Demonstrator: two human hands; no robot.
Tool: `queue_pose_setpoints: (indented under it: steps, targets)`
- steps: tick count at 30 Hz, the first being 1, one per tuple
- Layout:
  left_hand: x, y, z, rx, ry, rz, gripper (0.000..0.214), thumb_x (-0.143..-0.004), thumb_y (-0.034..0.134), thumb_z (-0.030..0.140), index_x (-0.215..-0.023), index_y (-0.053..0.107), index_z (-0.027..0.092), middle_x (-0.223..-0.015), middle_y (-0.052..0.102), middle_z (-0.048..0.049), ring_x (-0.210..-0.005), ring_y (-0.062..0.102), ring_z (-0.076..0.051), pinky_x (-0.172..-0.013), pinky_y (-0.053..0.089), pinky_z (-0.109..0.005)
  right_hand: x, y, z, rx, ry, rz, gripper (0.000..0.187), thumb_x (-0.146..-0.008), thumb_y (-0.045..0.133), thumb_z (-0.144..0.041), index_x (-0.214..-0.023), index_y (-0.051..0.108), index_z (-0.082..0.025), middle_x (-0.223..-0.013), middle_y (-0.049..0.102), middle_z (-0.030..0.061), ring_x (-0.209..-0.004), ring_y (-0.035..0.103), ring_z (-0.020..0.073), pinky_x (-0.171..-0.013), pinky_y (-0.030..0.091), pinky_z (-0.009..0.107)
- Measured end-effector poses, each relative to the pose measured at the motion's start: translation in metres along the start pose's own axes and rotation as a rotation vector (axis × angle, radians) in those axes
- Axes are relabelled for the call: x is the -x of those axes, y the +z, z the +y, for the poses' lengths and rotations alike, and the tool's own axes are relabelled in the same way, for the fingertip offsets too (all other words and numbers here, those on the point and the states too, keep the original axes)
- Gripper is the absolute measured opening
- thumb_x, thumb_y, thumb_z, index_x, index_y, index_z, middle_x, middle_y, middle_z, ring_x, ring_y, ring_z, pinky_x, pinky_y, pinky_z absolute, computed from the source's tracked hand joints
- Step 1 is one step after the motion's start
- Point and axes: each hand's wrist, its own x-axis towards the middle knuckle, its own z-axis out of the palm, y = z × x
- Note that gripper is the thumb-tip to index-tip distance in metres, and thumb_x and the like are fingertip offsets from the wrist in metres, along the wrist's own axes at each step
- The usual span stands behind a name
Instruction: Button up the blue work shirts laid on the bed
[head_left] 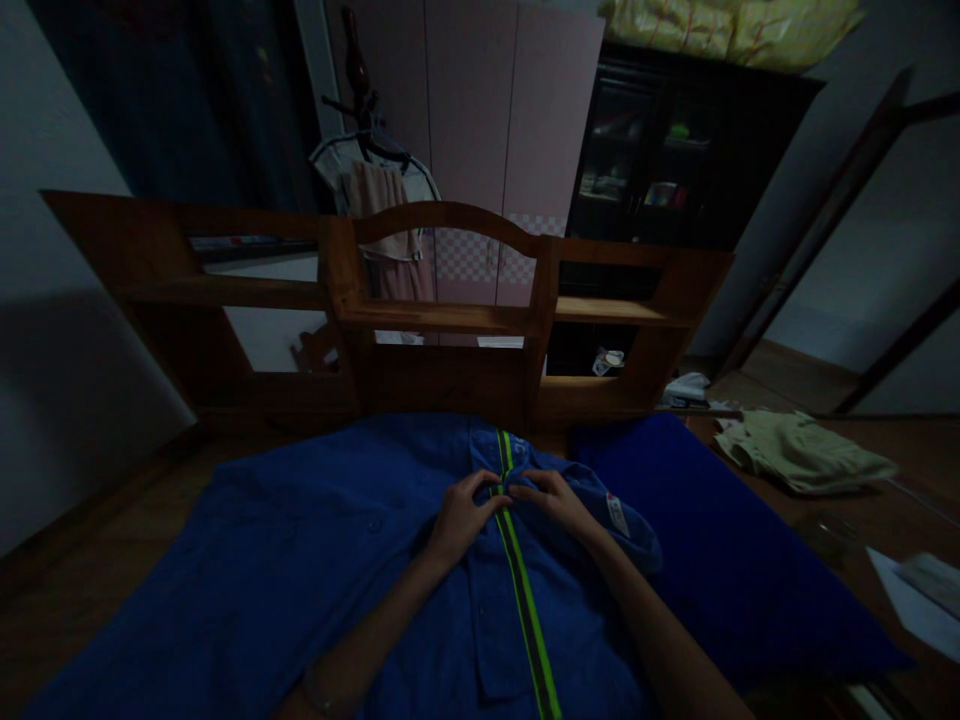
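A blue work shirt (315,560) with a dark and bright green stripe (525,590) down its front lies spread flat before me. My left hand (461,515) and my right hand (559,503) meet at the stripe near the collar. Both pinch the fabric there with closed fingertips. A small white label (618,516) shows on the shirt just right of my right hand.
A wooden headboard with shelves (442,315) stands just behind the shirt. A second blue cloth (720,560) lies to the right, with a folded khaki garment (802,452) and white papers (919,595) beyond it. A pink wardrobe (487,130) and dark cabinet (660,150) stand at the back.
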Motion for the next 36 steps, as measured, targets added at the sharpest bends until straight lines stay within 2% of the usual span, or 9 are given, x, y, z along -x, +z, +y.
queue_pose_setpoints:
  steps: [6,13,18,26,30,36]
  targets:
    - [0.004,0.0,0.008,-0.081,0.061,0.046,0.013,-0.078,0.062,0.029,-0.09,0.063,0.023,-0.092,0.067,0.0002,-0.088,0.062,-0.017,-0.081,0.045,-0.028,0.0,-0.001,-0.001,-0.077,0.025,-0.037,0.028,-0.08,0.058,-0.042,-0.082,0.064,-0.014,-0.072,0.056,-0.0013,-0.066,0.048,0.0119,-0.06,0.035,0.021]
    - [0.004,0.001,0.008,-0.086,0.07,0.043,0.011,-0.081,0.059,0.028,-0.09,0.063,0.023,-0.094,0.067,0.0009,-0.09,0.062,-0.017,-0.082,0.045,-0.027,0.003,-0.003,-0.01,-0.031,0.036,-0.003,0.018,-0.079,0.057,-0.033,-0.085,0.065,-0.017,-0.085,0.06,0.0008,-0.085,0.053,0.0179,-0.077,0.039,0.025]
    - [0.005,0.0,0.008,-0.076,0.103,0.033,0.011,-0.083,0.056,0.027,-0.092,0.061,0.023,-0.094,0.066,0.0007,-0.092,0.061,-0.017,-0.082,0.045,-0.027,0.004,-0.004,-0.011,-0.025,0.061,-0.042,0.021,-0.077,0.059,-0.035,-0.088,0.063,-0.017,-0.086,0.06,0.0014,-0.084,0.053,0.0186,-0.076,0.041,0.026]
    - [0.005,0.003,0.009,-0.071,0.077,0.067,0.012,-0.085,0.053,0.026,-0.094,0.06,0.022,-0.095,0.066,-0.0009,-0.092,0.061,-0.017,-0.083,0.045,-0.027,0.002,-0.002,-0.011,-0.029,-0.043,-0.074,0.02,-0.079,0.059,-0.034,-0.088,0.062,-0.016,-0.084,0.059,0.0005,-0.082,0.053,0.0168,-0.074,0.04,0.025]
    - [0.005,0.006,0.007,-0.087,0.046,0.081,0.012,-0.084,0.053,0.024,-0.094,0.061,0.021,-0.095,0.067,-0.0015,-0.091,0.061,-0.017,-0.083,0.045,-0.028,0.0,0.001,-0.006,0.037,-0.066,-0.033,0.023,-0.08,0.059,-0.035,-0.091,0.062,-0.016,-0.086,0.06,0.0003,-0.084,0.054,0.0168,-0.076,0.04,0.025]
    - [0.003,0.005,0.005,-0.071,0.029,0.065,0.014,-0.085,0.052,0.024,-0.095,0.06,0.021,-0.095,0.066,-0.0015,-0.091,0.061,-0.017,-0.082,0.045,-0.028,-0.001,0.003,-0.003,0.208,-0.161,0.15,0.028,-0.08,0.06,-0.04,-0.095,0.061,-0.017,-0.093,0.062,0.0023,-0.09,0.056,0.017,-0.082,0.041,0.027]
